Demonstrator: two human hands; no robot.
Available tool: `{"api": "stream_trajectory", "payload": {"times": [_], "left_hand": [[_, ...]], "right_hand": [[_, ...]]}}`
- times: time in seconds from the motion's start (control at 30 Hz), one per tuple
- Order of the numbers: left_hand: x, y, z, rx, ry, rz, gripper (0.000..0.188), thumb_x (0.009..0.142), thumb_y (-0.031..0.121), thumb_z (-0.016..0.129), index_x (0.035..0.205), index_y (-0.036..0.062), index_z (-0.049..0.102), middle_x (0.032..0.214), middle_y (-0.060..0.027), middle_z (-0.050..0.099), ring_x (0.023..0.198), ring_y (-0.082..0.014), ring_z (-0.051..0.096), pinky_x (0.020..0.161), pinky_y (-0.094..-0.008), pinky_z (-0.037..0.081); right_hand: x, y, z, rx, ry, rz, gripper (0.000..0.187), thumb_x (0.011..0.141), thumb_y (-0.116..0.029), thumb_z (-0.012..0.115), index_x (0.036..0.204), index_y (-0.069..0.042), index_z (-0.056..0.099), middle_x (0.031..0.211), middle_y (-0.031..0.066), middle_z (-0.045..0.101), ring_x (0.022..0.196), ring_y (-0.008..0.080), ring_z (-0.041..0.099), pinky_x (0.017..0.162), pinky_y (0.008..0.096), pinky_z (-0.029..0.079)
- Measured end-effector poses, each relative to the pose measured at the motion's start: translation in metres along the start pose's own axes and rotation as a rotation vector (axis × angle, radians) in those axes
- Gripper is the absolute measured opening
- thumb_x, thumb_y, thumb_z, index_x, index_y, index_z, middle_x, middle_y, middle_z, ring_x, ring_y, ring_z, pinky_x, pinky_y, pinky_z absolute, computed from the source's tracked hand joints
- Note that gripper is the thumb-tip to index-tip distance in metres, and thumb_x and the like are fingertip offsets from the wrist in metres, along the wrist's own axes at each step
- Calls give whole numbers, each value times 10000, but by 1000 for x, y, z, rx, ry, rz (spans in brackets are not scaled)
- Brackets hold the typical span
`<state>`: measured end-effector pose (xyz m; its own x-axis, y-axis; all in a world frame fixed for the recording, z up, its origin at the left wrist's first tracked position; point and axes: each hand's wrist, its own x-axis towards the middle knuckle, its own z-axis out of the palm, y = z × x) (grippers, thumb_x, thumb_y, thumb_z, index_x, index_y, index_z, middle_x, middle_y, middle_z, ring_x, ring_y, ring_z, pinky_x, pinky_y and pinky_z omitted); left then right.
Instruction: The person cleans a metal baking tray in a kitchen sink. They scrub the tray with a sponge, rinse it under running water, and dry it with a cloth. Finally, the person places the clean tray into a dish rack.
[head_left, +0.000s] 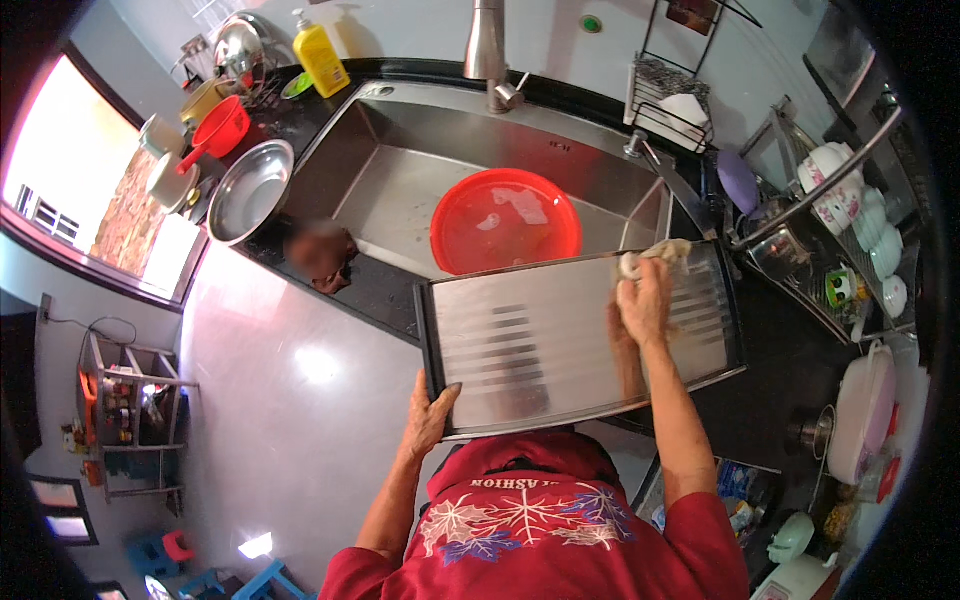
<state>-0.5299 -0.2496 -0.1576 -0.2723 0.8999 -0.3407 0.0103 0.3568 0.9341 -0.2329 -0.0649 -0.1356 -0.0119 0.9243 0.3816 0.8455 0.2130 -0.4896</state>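
A wide, shiny metal panel [570, 340] with a dark frame and reflected stripes is tilted in front of me, its far edge by the sink. My left hand [430, 418] grips its near left corner, thumb on top and the other fingers out of sight beneath. Near the panel's far right corner, my right hand [645, 305] is closed on a pale, bunched cloth [672, 253] pressed against the surface. Just beyond the panel, a red basin [448, 215] of water sits in the steel sink [385, 190]; the panel's edge hides its near rim.
A steel bowl [250, 190], a dark crumpled cloth [325, 265], a red dipper [222, 125] and a yellow bottle [320, 58] stand left of the sink. Over the sink rises a faucet [487, 50]. At right are a dish rack with bowls [830, 180] and a black counter [790, 330].
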Motion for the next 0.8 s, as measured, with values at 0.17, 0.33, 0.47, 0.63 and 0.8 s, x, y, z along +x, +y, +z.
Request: {"api": "stream_trajectory", "payload": {"times": [0.17,0.33,0.47,0.63,0.8], "left_hand": [[-4,7,0,67,30,25,396,890,326,476,1132,14,459,905,-92,572,836,-165,498,772,-305,412],[-4,7,-2,63,39,24,446,936,358,340,1130,-26,454,993,-105,546,914,-163,464,827,-282,377],[1,-8,-6,37,36,-5,484,952,378,273,1111,-40,458,982,-98,531,917,-152,449,837,-270,364],[4,-16,-3,-75,71,57,477,962,376,235,1023,-33,472,911,-48,486,860,-134,411,799,-259,359],[4,-16,-3,-148,42,18,559,945,456,229,1049,-13,515,956,-41,510,878,-121,435,793,-254,382]], "right_hand": [[-36,-96,38,126,-53,-275,324,672,-62,583,980,-36,485,1014,123,453,929,331,446,798,445,367],[-45,-159,60,223,-248,-416,329,658,-69,572,981,-57,508,1054,76,476,887,296,441,770,411,393],[-52,-180,87,291,-272,-551,338,652,-71,559,989,-69,527,1063,41,498,923,272,435,793,397,391],[-70,-170,70,390,-522,-640,366,660,-58,548,1024,-35,516,1059,83,479,939,282,421,827,374,370],[-98,-155,42,413,-759,-902,255,689,-66,525,935,-4,560,991,110,496,990,249,432,867,364,340]]}}
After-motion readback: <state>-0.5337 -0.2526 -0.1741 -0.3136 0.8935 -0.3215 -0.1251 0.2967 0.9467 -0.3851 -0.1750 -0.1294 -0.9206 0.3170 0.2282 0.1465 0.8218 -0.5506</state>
